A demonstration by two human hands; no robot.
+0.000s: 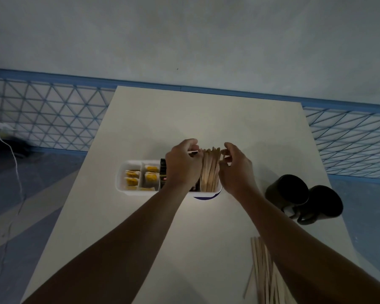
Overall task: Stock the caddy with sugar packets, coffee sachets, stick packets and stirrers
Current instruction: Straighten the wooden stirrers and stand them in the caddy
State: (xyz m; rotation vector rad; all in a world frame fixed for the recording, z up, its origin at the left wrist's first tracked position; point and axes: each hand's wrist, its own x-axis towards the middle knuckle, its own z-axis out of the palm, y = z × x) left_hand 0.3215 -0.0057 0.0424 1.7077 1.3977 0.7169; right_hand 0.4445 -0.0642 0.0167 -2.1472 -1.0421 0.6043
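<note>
A white caddy (121,183) stands mid-table. Its two left compartments hold yellow-and-white packets (151,177). A dark stick packet (162,175) stands in a middle compartment, partly hidden by my left hand (182,165), whose curled fingers hold the top of a dark packet beside the stirrers. Wooden stirrers (210,172) stand upright in the right compartment. My right hand (236,170) pinches the stirrer bundle from the right side. A loose pile of stirrers (262,273) lies at the table's near right, partly under my right forearm.
Two dark mugs (303,198) lie on their sides at the table's right edge. The cream table (206,115) reaches back to a wall with a blue lattice panel (53,119). A white cable (11,163) runs over the floor at the left.
</note>
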